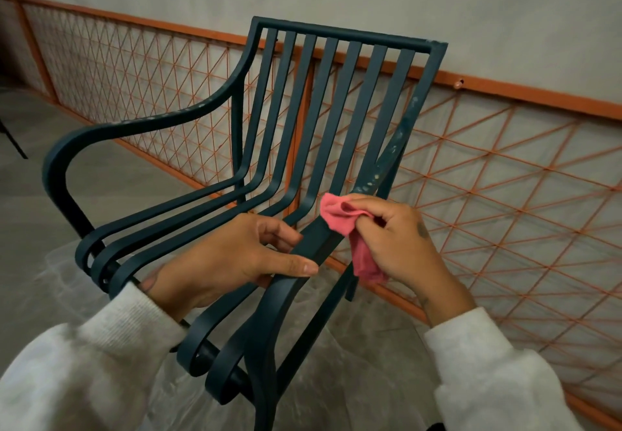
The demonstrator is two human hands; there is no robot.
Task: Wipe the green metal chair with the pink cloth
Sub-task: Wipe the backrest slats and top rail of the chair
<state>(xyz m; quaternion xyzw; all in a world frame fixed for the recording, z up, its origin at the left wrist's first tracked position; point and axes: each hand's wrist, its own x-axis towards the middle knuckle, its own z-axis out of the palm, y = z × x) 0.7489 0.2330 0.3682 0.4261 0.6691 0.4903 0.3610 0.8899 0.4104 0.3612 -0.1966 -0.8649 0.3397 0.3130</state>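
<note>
The dark green metal chair (340, 100) fills the middle of the view, its slatted back and seat curving toward me. My left hand (232, 255) grips the chair's right armrest from the inside, thumb lying along the top of the bar. My right hand (400, 242) pinches the pink cloth (340, 215) and presses it onto the same armrest just above my left hand. Part of the cloth hangs down below my fingers. Pale dusty spots show on the armrest bar above the cloth.
An orange metal railing (505, 195) with diagonal wire mesh runs behind the chair, backed by a grey wall. The grey floor (40, 262) under the chair is partly covered by clear plastic sheeting. A thin dark leg of another object shows at the far left.
</note>
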